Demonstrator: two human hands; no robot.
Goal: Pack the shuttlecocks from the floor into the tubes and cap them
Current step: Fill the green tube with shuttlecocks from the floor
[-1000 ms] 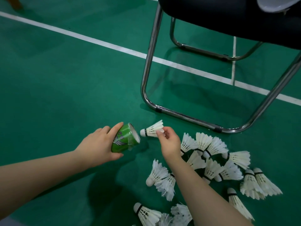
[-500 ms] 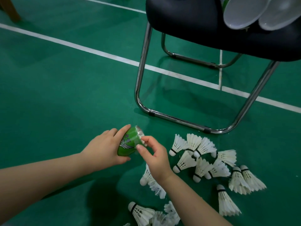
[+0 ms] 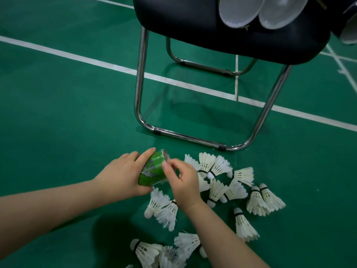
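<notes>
left hand (image 3: 123, 176) grips tube (image 3: 152, 171) | right hand (image 3: 182, 181) curled at its mouth — hold unclear | shuttlecocks (image 3: 217, 191) just beside, on floor (image 3: 58, 113)

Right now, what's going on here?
A person is packing shuttlecocks. The left hand grips a green shuttlecock tube, which is tilted with its open mouth facing away. The right hand is at that mouth with its fingers curled at the rim. Whether it pinches anything there is hidden. Many white feather shuttlecocks lie loose on the green court floor beside a black chair. The tube is not yet capped.
</notes>
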